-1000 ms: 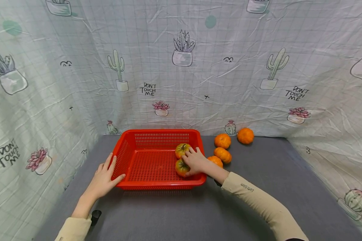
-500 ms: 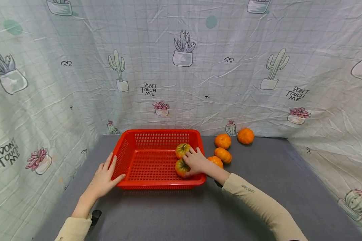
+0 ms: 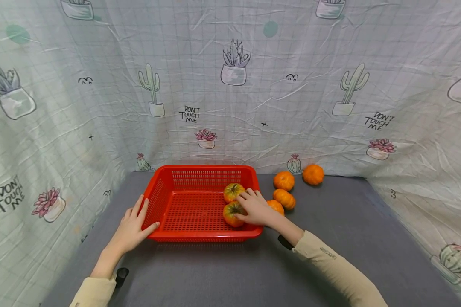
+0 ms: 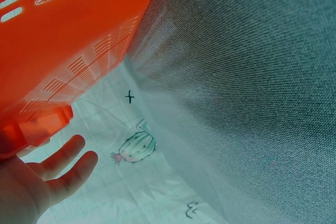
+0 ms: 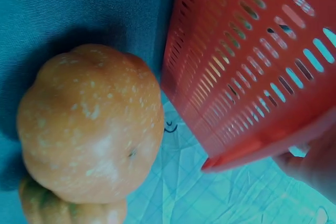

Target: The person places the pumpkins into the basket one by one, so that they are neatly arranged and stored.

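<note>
A red plastic basket (image 3: 199,234) stands on the grey table. Two small green-and-orange pumpkins lie inside at its right end: a rear pumpkin (image 3: 231,191) and a front pumpkin (image 3: 231,214). My right hand (image 3: 256,209) reaches over the right rim, its fingertips and thumb at the right side of the front pumpkin. In the right wrist view the basket wall hides most of that hand's fingers. My left hand (image 3: 130,228) rests at the basket's front left corner, thumb on the rim, fingers along the left side. Two relaxed fingers (image 4: 73,174) show in the left wrist view.
Several small orange pumpkins lie right of the basket, among them a middle pumpkin (image 3: 284,199) and a far pumpkin (image 3: 313,175). One orange pumpkin (image 5: 94,124) sits close outside the basket wall. A printed cloth (image 3: 292,106) hangs behind the table.
My right hand has drawn back slightly to the right, uncovering more of the front pumpkin, which stays in place. The left hand and the basket have not moved.
</note>
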Motion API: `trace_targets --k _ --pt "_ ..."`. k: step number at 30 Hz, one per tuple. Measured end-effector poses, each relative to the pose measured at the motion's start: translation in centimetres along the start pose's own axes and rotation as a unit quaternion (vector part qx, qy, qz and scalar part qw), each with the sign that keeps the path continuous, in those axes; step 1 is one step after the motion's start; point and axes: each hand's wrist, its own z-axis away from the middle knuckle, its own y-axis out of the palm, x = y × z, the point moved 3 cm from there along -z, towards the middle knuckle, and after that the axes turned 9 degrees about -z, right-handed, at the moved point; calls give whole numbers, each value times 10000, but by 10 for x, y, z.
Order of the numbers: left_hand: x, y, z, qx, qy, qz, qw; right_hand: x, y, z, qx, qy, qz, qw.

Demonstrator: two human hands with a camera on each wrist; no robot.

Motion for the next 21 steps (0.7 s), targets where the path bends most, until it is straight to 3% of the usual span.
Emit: trace_targets --k 8,21 --pt "0 -2 0 97 -53 21 9999 -6 -11 26 -973 -92 -389 9944" --pt "-2 -3 0 62 -35 -34 10000 -23 -15 56 -1508 -169 -516 9871"
